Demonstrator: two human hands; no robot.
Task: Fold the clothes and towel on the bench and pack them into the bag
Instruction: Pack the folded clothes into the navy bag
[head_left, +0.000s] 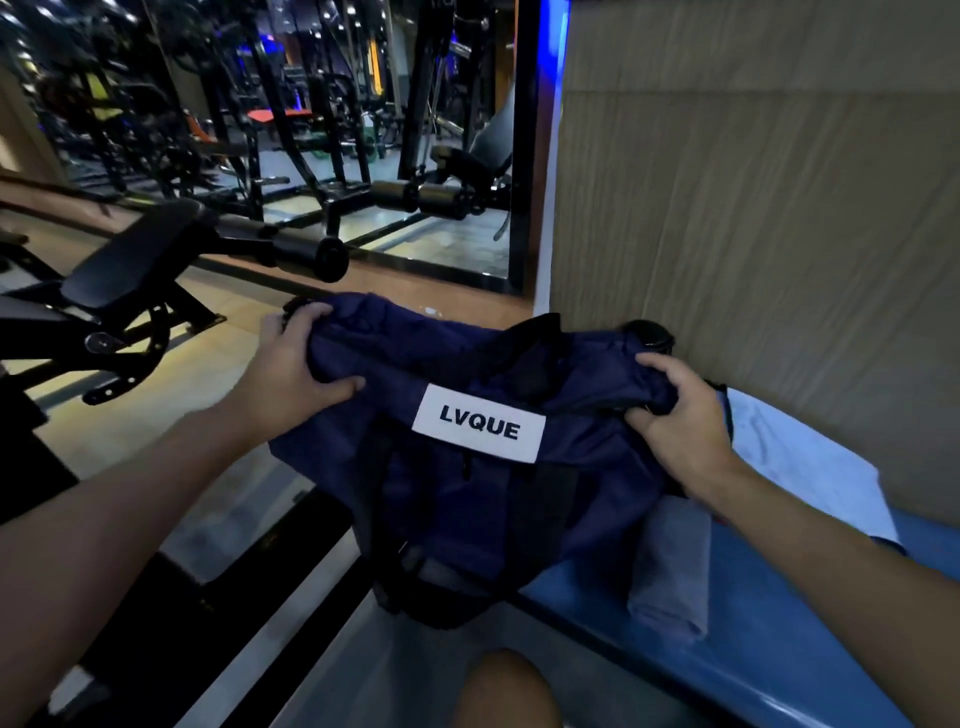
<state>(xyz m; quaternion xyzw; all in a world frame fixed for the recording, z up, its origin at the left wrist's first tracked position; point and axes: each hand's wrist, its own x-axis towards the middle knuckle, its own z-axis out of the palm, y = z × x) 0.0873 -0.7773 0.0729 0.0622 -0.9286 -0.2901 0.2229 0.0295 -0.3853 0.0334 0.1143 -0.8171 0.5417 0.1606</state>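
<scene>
Person holds a navy bag (467, 519) up in front w/ both hands, one at each end of its top edge. The left hand (298, 358) has its grip clamped on the bag's left end: fingers curled over the bunched fabric, thumb pressed along the front. The right hand (675, 421) has its grip clamped on the right end, fingers wrapped over the top of a fold, knuckles toward the camera. Fabric sags btwn the two hands. A white label (479, 429) reading "LVQUE" sits approx at the ctr of the bag's front, tilted slightly. Black straps (535, 338) show along the top rim and down the front.

The bag's lower part hangs at the near-left edge of the blue bench (779, 649) – can't tell if it rests on anything. On the bench, just right of the bag, lies a folded grey cloth (672, 571); its far end is hidden behind the bag and the right wrist. Farther along the bench, next to the wall, a white towel (800, 457) lies spread out, not folded.

Bare knee (511, 691) at the bottom edge of the view. The right side is a wood-look wall panel (753, 208). To the left, a padded incline seat (135, 260) on a black frame stands on the tiled floor (171, 415) – well apart from the bag. Bkgd: dark gym machines (311, 104), dim, w/ blue lighting.
</scene>
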